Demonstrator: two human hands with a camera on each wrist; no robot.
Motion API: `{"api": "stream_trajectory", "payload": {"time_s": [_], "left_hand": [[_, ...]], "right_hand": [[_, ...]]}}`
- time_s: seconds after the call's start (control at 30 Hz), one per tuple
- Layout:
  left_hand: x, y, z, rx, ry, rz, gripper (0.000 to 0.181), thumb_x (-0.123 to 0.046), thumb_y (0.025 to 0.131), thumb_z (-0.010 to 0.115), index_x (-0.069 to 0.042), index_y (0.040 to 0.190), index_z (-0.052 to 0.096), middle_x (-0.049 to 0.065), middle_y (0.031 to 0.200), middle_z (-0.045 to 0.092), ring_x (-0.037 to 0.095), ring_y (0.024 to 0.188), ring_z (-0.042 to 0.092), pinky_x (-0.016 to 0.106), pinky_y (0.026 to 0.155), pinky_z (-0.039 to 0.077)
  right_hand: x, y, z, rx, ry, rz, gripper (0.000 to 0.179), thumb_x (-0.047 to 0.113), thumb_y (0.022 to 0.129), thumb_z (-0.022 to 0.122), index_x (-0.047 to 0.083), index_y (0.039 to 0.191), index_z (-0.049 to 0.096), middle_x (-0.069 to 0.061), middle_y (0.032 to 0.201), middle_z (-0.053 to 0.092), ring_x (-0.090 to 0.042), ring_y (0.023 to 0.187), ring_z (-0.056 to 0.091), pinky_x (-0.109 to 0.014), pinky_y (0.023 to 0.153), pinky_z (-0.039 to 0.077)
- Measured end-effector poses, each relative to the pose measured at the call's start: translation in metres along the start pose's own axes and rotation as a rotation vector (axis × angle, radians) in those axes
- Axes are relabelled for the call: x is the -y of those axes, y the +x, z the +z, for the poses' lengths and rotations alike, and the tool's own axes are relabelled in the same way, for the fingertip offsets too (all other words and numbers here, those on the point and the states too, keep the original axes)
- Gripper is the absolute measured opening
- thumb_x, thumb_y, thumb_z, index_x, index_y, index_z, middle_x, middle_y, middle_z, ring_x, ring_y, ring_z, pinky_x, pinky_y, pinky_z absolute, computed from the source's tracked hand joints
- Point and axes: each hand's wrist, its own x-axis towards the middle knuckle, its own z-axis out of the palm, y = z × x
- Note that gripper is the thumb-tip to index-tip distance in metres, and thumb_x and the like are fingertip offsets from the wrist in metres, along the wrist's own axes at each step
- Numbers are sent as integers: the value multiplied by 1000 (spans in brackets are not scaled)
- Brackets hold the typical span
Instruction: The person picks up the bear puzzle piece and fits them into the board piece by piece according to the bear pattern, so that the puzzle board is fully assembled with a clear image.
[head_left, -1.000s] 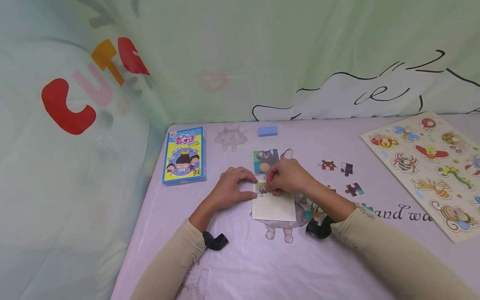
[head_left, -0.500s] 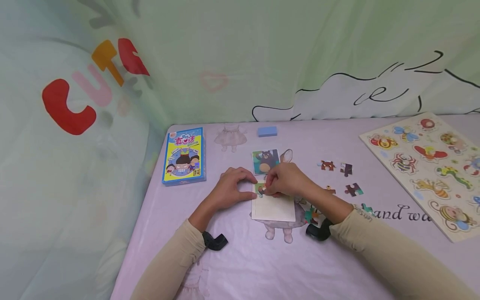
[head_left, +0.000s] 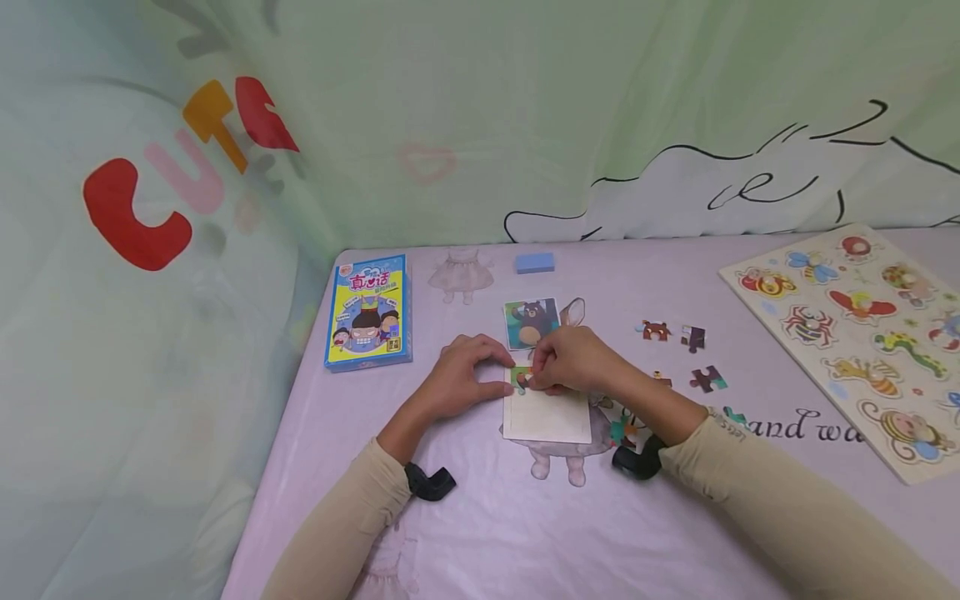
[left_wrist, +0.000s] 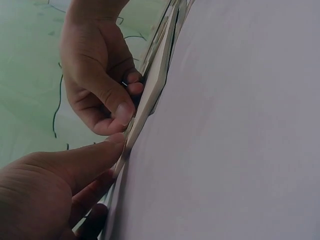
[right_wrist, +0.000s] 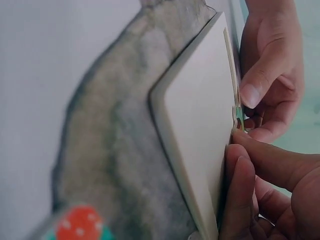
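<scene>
A pale puzzle tray (head_left: 551,421) lies on the table, with a green jigsaw piece (head_left: 517,382) at its upper left corner. My left hand (head_left: 461,379) holds the tray's left edge, thumb and index finger curved with their tips beside the piece. My right hand (head_left: 573,358) pinches at the piece with thumb and index finger, partly covering it. In the right wrist view the green piece (right_wrist: 239,116) shows between both hands' fingertips at the edge of the tray (right_wrist: 195,110). A bear picture card (head_left: 525,321) lies just beyond the tray.
Several loose jigsaw pieces (head_left: 707,379) lie to the right, some partly behind the right forearm. A wooden insect board (head_left: 825,333) is at the far right. A yellow and blue card box (head_left: 367,312) lies at left, and a small blue block (head_left: 534,263) at the back.
My right fingertips have shifted slightly at the piece, showing more of its green part. My left hand stays in place at the tray's edge.
</scene>
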Motion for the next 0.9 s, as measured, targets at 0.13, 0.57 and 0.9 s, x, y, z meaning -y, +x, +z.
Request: {"api": "stream_trajectory", "payload": {"time_s": [0.13, 0.57, 0.9], "left_hand": [[-1, 0, -3, 7, -15, -9, 29, -29, 86, 83, -23, 113, 74, -6, 122, 67, 19, 121, 53, 51, 110, 34], [-6, 12, -8, 20, 69, 27, 20, -26, 83, 85, -21, 101, 76, -6, 109, 70, 14, 106, 60, 37, 95, 46], [-6, 15, -6, 24, 16, 0, 15, -23, 81, 87, -17, 94, 80, -3, 109, 70, 17, 107, 61, 37, 96, 46]], "right_hand": [[1, 1, 0, 5, -7, 11, 15, 17, 84, 82, 11, 77, 70, 0, 63, 65, -12, 58, 61, -25, 57, 45], [4, 0, 1, -5, -25, 20, 16, 19, 84, 82, 11, 77, 70, 0, 63, 65, -12, 59, 60, -25, 58, 44], [2, -2, 0, 0, -13, 8, 14, 17, 86, 81, 10, 80, 70, -1, 65, 65, -12, 61, 59, -27, 61, 45]]}}
